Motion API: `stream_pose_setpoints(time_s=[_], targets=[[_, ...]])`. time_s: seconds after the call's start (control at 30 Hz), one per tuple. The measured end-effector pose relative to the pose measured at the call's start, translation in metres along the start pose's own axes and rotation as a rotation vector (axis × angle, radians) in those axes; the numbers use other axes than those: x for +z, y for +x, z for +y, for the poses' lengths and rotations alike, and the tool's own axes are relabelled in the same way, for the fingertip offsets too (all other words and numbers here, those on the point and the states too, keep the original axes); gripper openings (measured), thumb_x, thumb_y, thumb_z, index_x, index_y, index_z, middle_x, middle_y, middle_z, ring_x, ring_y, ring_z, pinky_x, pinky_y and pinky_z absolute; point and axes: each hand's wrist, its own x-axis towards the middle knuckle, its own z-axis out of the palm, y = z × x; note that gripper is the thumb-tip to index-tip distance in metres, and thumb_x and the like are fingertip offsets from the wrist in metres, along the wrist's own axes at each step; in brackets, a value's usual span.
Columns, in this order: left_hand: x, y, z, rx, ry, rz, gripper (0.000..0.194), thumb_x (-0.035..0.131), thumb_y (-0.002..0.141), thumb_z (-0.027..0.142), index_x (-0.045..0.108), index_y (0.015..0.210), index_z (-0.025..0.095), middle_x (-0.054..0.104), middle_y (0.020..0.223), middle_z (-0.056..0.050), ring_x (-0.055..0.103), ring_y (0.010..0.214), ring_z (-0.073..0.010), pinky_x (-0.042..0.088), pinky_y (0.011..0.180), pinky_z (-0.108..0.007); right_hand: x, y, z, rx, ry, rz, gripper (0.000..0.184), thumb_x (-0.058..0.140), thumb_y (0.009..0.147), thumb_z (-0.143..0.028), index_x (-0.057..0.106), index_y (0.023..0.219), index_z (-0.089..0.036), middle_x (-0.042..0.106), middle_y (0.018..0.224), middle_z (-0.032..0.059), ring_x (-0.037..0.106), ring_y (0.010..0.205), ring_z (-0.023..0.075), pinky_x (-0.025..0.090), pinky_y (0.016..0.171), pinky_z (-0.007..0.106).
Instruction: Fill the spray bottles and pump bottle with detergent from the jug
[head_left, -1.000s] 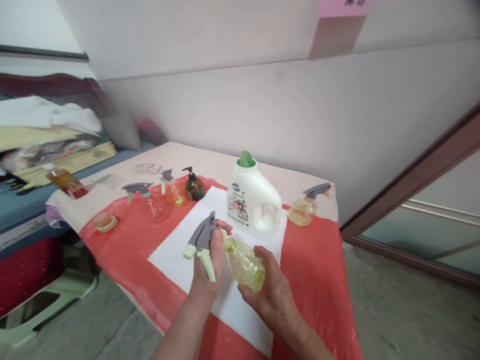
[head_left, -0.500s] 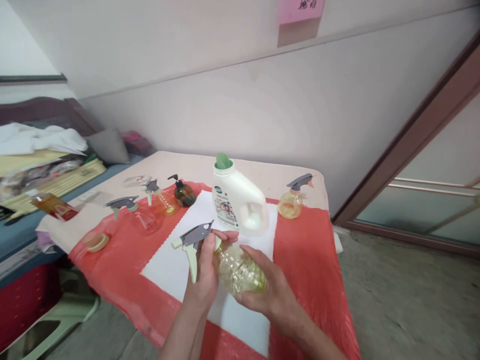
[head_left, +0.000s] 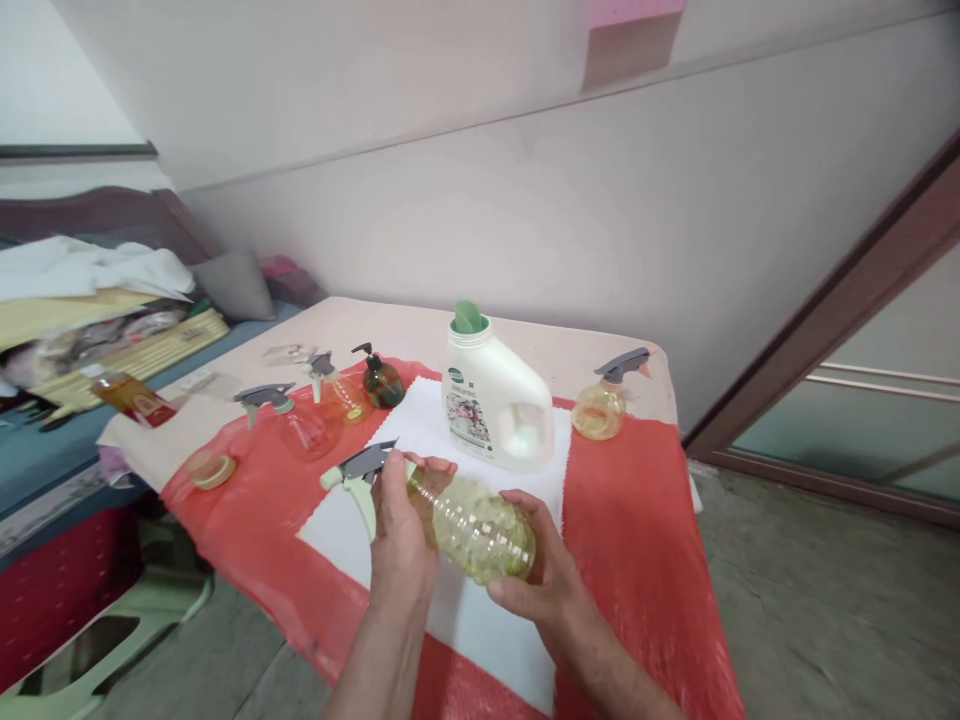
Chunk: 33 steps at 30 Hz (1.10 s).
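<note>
The jug [head_left: 495,400] stands behind the hands [head_left: 472,540], on the cloth [head_left: 360,505]

No text is legible (the label [head_left: 469,420] on the white jug [head_left: 504,390] is too small).

Table [head_left: 375,314] is bearing red cover [head_left: 637,510]; white mat [head_left: 499,645] is lying on it. Jug [head_left: 487,400] is standing on mat, pump bottle [head_left: 384,384] and spray bottles [head_left: 598,411] standing nearby.

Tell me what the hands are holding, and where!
A spray bottle: the left hand has it at the neck, the right hand at the bottom end.
</note>
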Motion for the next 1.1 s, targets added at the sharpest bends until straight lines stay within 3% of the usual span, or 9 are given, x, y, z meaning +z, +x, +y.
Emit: stream_pose_setpoints(time_s=[0.37,0.43,0.5,0.6,0.73,0.83,0.9,1.03,1.1], targets=[[-0.007,0.009,0.01,-0.076,0.051,-0.213,0.028,0.064,0.076,0.046,0.055,0.077,0.02,0.07,0.076,-0.003,0.068,0.078,-0.0202,0.049,0.08,-0.035,0.0,-0.005,-0.004,-0.077,-0.151,0.084,0.072,0.084,0.054,-0.03,0.045,0.115,-0.03,0.061,0.102,-0.0013,0.06,0.087,0.0145,0.048,0.071,0.024],[-0.008,0.008,0.01,-0.105,0.044,-0.255,0.026,0.064,0.077,0.045,0.055,0.077,0.02,0.07,0.076,-0.003,0.068,0.078,-0.0203,0.049,0.08,-0.036,0.001,-0.005,-0.003,0.048,-0.034,0.081,0.064,0.079,0.06,-0.047,0.049,0.111,-0.025,0.064,0.093,0.0016,0.063,0.074,0.0155,0.048,0.059,0.024],[-0.007,0.005,0.009,-0.122,0.035,-0.303,0.026,0.061,0.078,0.045,0.056,0.076,0.02,0.07,0.075,-0.003,0.068,0.077,-0.0211,0.05,0.079,-0.037,0.001,-0.005,0.0,0.268,0.137,0.03,0.063,0.056,0.071,-0.07,0.052,0.108,-0.019,0.066,0.079,0.0058,0.061,0.055,0.0154,0.042,0.044,0.023],[-0.005,0.001,0.007,-0.096,0.005,-0.275,0.025,0.061,0.079,0.043,0.054,0.073,0.019,0.067,0.069,-0.002,0.067,0.073,-0.0211,0.05,0.076,-0.037,0.0,-0.005,0.003,0.491,0.244,-0.038,0.076,0.028,0.079,-0.078,0.054,0.108,-0.013,0.066,0.071,0.0103,0.057,0.043,0.0136,0.032,0.036,0.02],[-0.003,0.004,0.003,-0.044,-0.039,-0.124,0.024,0.062,0.078,0.04,0.054,0.071,0.019,0.063,0.063,0.0,0.067,0.072,-0.0188,0.05,0.077,-0.034,0.001,-0.005,0.004,0.351,0.091,0.026,0.076,0.048,0.071,-0.078,0.05,0.118,-0.019,0.067,0.096,0.0121,0.063,0.062,0.0174,0.043,0.043,0.024],[-0.005,0.009,0.001,-0.037,-0.052,-0.078,0.024,0.063,0.077,0.041,0.054,0.072,0.019,0.063,0.062,0.001,0.066,0.071,-0.0184,0.051,0.076,-0.033,0.006,-0.008,0.002,0.112,-0.093,0.138,0.087,0.083,0.051,-0.053,0.043,0.125,-0.029,0.059,0.119,0.0063,0.063,0.09,0.0185,0.052,0.068,0.028],[-0.005,0.01,0.001,-0.062,-0.062,-0.087,0.025,0.064,0.076,0.042,0.054,0.072,0.019,0.064,0.064,0.0,0.067,0.07,-0.0182,0.051,0.076,-0.034,0.008,-0.01,0.001,0.035,-0.172,0.179,0.093,0.087,0.047,-0.041,0.04,0.126,-0.029,0.061,0.111,0.0036,0.063,0.087,0.0166,0.052,0.071,0.027],[-0.003,0.006,0.001,-0.117,-0.036,-0.125,0.024,0.065,0.074,0.039,0.054,0.072,0.019,0.065,0.067,-0.001,0.067,0.07,-0.0183,0.051,0.077,-0.034,0.006,-0.007,0.001,0.41,0.112,0.048,0.077,0.043,0.074,-0.078,0.045,0.12,-0.016,0.063,0.068,0.0034,0.053,0.041,0.0123,0.035,0.037,0.022],[-0.002,0.004,0.0,-0.096,-0.022,-0.104,0.023,0.064,0.075,0.039,0.053,0.073,0.019,0.065,0.064,0.0,0.067,0.07,-0.0189,0.051,0.076,-0.035,0.003,-0.004,0.001,0.484,0.194,0.035,0.079,0.028,0.077,-0.08,0.05,0.115,-0.014,0.065,0.074,0.008,0.057,0.045,0.0132,0.035,0.037,0.021]])
